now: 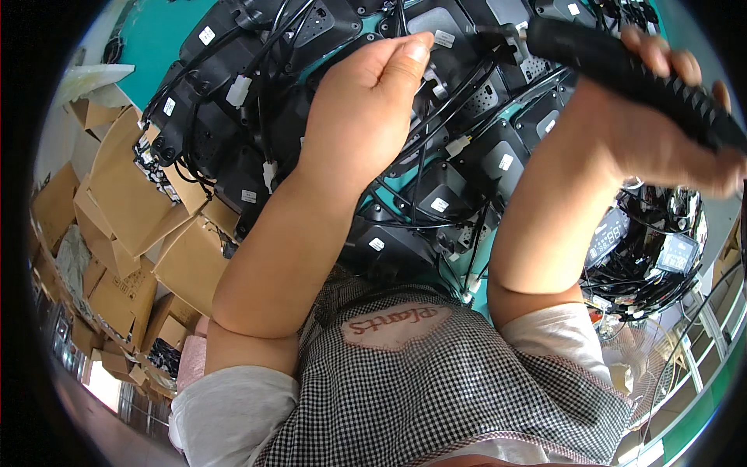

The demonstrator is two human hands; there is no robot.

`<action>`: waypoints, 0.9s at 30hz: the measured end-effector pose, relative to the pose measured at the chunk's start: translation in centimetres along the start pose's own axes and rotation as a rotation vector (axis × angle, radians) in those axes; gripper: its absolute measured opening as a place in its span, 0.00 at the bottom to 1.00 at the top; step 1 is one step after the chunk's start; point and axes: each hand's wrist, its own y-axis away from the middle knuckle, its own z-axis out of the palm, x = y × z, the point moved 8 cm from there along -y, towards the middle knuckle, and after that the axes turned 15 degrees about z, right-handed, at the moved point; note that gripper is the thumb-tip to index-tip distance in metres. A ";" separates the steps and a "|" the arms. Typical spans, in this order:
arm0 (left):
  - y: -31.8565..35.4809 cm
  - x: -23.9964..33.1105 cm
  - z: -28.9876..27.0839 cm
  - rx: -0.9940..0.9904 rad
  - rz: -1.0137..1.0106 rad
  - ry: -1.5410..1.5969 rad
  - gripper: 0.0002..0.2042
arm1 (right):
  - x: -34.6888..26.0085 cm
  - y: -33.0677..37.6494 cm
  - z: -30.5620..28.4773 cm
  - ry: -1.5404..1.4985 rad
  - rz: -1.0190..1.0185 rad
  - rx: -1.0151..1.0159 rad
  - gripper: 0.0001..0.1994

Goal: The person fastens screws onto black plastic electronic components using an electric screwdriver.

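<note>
Gripping a black tool (638,74) in your right hand (646,132), you've got it wrapped tight in your fist up by the top right of the pile of black boxes (257,101). The tool is a long dark handle with ribbed grooves running across its grip, matte black all over, and its front end points left toward the middle of the pile, where a cable plug (506,35) sits right at its tip. Can't tell if the tip is actually touching that plug or just next to it.

Your left hand (366,109) is over the middle of the pile, fingers curled in, thumb (412,58) pinched against the forefinger on something small. It's hidden behind the fingers, so I can't say what exactly, though thin black cables (436,128) run just under it.

The pile itself is a bunch of flat black boxes with little white stickers and white connectors, all tangled in black wire, lying on a teal surface (159,39). Left of the pile there's a heap of flattened brown cardboard boxes (132,202). Right of the pile, below your right wrist, a second heap of black gadgets (654,249) with grey display screens sits in a round bundle.
</note>
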 end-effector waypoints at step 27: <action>-0.8 1.1 1.9 -0.188 0.440 -0.875 0.12 | 8.1 -1.4 2.4 0.195 0.084 -0.014 0.27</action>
